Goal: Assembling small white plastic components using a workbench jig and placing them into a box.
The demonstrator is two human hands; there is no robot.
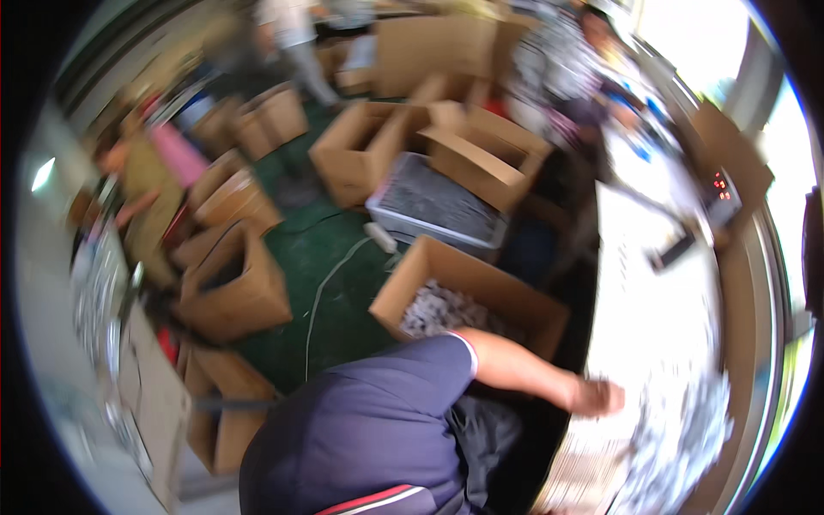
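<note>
- Green floor (296, 257): seen far to the left of the hand, partly covered by open cardboard boxes.
- White table (652, 292): extended from beneath and beside the hand to well beyond it.
- Co-worker (554, 73): positioned near the far end of the table, well beyond the hand; outline blurred.
- Open box (399, 296): placed beyond and to the left of the hand, behind the bare forearm; small white pieces are contained in it.
- Plastic bin (438, 202): located past the open box, farther from the hand; a dark grey mass is seen within its pale rim.
- Carton (476, 154): set beyond the hand with its flaps raised; the bin is partly covered by it in this view.
- Silvery pile (678, 446): heaped on the table, to the right of the hand and nearer; the surface is crumpled.
- Brown stack (579, 476): laid on the table just nearer than the hand, in narrow ridges.
- Left hand (598, 398): held over or on the table edge, fingers apparently curled; because of blur, it cannot be told whether anything is gripped or the table is touched.
- Display unit (721, 190): stood beyond and to the right of the hand; red lights are shown.
- Dark object (672, 251): positioned between the display unit and the hand.
</note>
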